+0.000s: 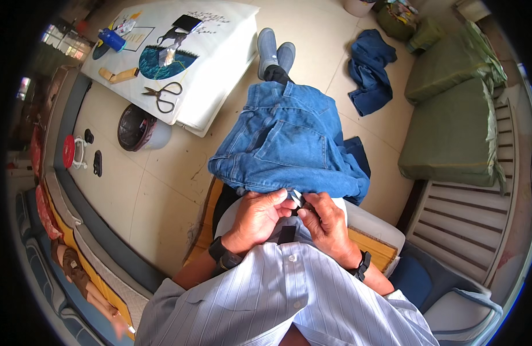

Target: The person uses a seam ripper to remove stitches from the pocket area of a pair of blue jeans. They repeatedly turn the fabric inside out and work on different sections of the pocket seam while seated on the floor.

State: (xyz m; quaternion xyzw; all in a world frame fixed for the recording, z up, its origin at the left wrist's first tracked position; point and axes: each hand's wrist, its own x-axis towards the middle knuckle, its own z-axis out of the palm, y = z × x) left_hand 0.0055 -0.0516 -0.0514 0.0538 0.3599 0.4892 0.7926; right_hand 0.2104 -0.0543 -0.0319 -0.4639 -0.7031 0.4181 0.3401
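Observation:
Blue jeans (294, 144) lie bunched across my lap and legs, a back pocket facing up. At their near edge my left hand (257, 216) is closed, thumb and fingers pinching the denim by a small pale, shiny piece (298, 199). My right hand (326, 222) is closed just beside it, fingertips bent together at that piece. Whether the pale piece is a label or a small blade, I cannot tell. What sits inside my right fingertips is hidden.
On the white table (225, 52) at the far left lie black-handled scissors (164, 96), a blue cylinder (112, 40) and a dark flat box (187, 23). A waste bin (156, 135) stands below. More jeans (371, 69) lie on the floor; green cushions (450, 132) are at right.

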